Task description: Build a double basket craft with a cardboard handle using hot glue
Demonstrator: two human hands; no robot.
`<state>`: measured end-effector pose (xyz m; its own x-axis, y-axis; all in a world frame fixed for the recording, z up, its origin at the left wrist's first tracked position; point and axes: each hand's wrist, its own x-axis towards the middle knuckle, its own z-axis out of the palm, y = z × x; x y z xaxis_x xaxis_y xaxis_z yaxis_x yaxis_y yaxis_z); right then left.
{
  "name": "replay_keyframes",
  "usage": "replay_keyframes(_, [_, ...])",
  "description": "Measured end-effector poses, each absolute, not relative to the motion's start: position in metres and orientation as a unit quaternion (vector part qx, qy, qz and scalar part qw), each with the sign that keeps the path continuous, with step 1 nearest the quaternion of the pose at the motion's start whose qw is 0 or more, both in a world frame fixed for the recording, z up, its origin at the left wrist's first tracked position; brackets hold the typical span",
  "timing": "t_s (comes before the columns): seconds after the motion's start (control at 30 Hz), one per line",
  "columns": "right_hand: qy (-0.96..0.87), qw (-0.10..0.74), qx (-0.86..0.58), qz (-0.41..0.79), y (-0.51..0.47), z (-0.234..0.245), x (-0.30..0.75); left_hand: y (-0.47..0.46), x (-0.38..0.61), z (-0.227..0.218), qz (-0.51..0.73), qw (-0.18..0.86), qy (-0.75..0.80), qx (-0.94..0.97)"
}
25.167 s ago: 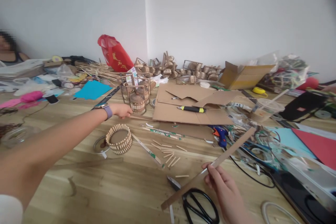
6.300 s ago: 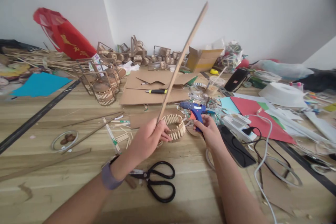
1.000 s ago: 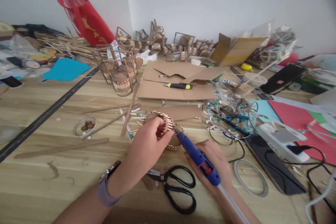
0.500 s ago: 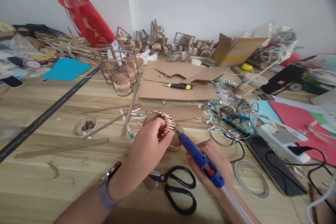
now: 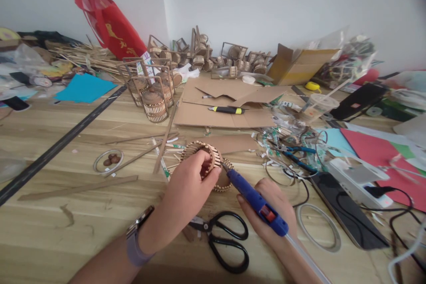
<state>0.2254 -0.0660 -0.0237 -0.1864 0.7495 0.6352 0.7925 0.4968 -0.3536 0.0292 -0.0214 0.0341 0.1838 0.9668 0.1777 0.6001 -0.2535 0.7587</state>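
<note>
My left hand (image 5: 191, 177) pinches the wall of a small round basket (image 5: 196, 146) made of short wooden slats, its thumb outside and its fingers inside. In my right hand (image 5: 274, 208) is a blue hot glue gun (image 5: 254, 197) with a clear glue stick (image 5: 304, 255) coming out of its back end. The nozzle points at the slats beside my left thumb; whether it touches them I cannot tell. Just behind the nozzle, a second slatted ring (image 5: 223, 182) lies on the table, partly hidden by my left hand. Black-handled scissors (image 5: 228, 239) lie between my forearms.
A box cutter (image 5: 228, 109) lies on cardboard (image 5: 196, 117) ahead. Finished slatted baskets in frames (image 5: 155, 102) stand at the back left. To the right are blue-handled pliers (image 5: 299, 157), a power strip (image 5: 359, 182), a phone (image 5: 346, 208) and a tape ring (image 5: 318, 226).
The back of the glue gun has shifted slightly to the right, together with my right hand. My left hand and the basket stay almost where they were.
</note>
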Motion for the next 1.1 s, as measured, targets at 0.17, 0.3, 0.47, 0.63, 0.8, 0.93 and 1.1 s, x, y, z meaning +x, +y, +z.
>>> replay_keyframes(0.17, [-0.771,0.386,-0.505,-0.033,-0.0660,-0.0217,0.2250,-0.0215,0.0290,0.0353,0.331,0.272,0.547,0.719])
replay_keyframes(0.3, [-0.773,0.383,-0.504,-0.042,-0.0658,-0.0215,0.2250,-0.0215,0.0285,0.0347,0.330,0.272,0.548,0.719])
replay_keyframes(0.47, [-0.776,0.378,-0.501,-0.054,-0.0658,-0.0217,0.2252,-0.0217,0.0286,0.0338,0.333,0.277,0.546,0.717])
replay_keyframes(0.63, [-0.780,0.377,-0.496,-0.059,-0.0655,-0.0221,0.2260,-0.0218,0.0283,0.0348,0.337,0.282,0.540,0.718])
replay_keyframes(0.8, [-0.781,0.381,-0.490,-0.064,-0.0657,-0.0218,0.2269,-0.0222,0.0274,0.0351,0.337,0.285,0.539,0.717])
replay_keyframes(0.93, [-0.782,0.380,-0.490,-0.061,-0.0658,-0.0206,0.2269,-0.0224,0.0275,0.0349,0.339,0.282,0.539,0.718])
replay_keyframes(1.1, [-0.779,0.380,-0.495,-0.067,-0.0653,-0.0224,0.2272,-0.0222,0.0278,0.0351,0.339,0.285,0.542,0.714])
